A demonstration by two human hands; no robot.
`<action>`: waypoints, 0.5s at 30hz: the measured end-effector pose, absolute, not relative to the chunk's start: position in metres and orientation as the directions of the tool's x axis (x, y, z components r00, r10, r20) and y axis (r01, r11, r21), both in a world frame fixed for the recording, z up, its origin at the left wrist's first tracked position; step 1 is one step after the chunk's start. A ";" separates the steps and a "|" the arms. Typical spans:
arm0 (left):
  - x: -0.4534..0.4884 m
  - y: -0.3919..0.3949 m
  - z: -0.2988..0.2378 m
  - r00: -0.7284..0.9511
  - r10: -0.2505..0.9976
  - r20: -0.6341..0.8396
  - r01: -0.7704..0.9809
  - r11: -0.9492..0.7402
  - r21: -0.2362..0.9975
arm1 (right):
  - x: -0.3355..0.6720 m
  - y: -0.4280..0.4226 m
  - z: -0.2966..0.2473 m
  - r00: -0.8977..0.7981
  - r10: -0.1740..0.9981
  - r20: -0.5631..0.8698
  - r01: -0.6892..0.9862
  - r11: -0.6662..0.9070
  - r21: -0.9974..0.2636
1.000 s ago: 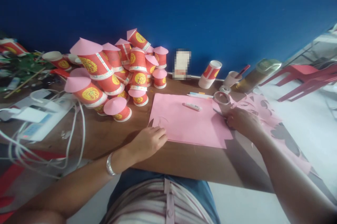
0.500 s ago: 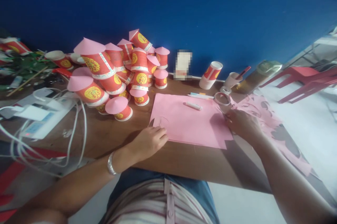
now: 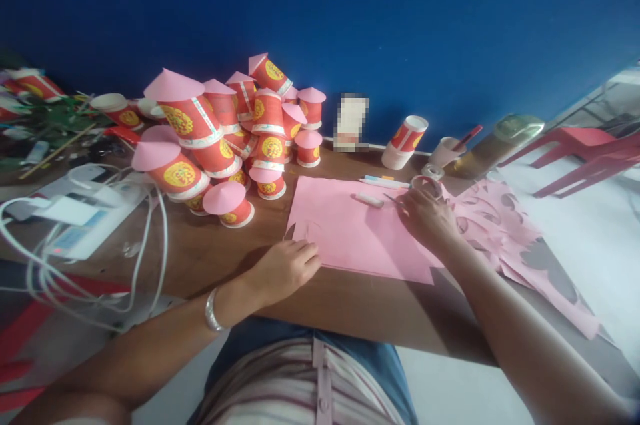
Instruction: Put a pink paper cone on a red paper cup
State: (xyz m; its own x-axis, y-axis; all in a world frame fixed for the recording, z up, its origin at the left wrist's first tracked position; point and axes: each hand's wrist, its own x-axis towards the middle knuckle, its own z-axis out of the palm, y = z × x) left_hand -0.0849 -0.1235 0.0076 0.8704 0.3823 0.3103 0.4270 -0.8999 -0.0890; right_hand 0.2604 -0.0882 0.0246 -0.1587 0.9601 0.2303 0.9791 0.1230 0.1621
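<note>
The right hand [image 3: 430, 218] is sliding up-left over the pink sheet [image 3: 350, 235] toward the white marker [image 3: 367, 199], pinching a thin tool [image 3: 391, 198]; the left hand [image 3: 287, 268], loosely curled, is pressing its corner.

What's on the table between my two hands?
In the head view, only the pink paper sheet lies between the left hand and right hand; a white pen rests just beyond.

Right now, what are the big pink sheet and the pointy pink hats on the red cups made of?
Pink sheet: looks like thin matte paper, lying flat with cleanly cut edges. Pointy hats: seemingly the same pink paper, rolled into cones. Red cups: probably printed paper, judging by the white rolled rims.
</note>
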 end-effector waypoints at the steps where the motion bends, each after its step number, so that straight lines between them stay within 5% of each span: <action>1: -0.085 -0.124 0.008 0.870 0.378 0.316 0.425 -0.901 -0.092 | 0.254 -0.088 0.024 -0.187 0.951 0.248 0.977 0.153 0.149; 15: -0.086 -0.122 0.003 0.874 0.355 0.333 0.410 -0.906 -0.108 | 0.226 -0.077 0.001 -0.340 0.902 0.267 0.940 0.322 0.110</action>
State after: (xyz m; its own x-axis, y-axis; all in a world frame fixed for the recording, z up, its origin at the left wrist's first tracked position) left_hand -0.0861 -0.1216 0.0027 0.8736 0.3552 0.3327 0.4095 -0.9059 -0.1082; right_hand 0.2256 -0.0771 0.0008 -0.3402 0.9017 0.2670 0.9403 0.3221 0.1100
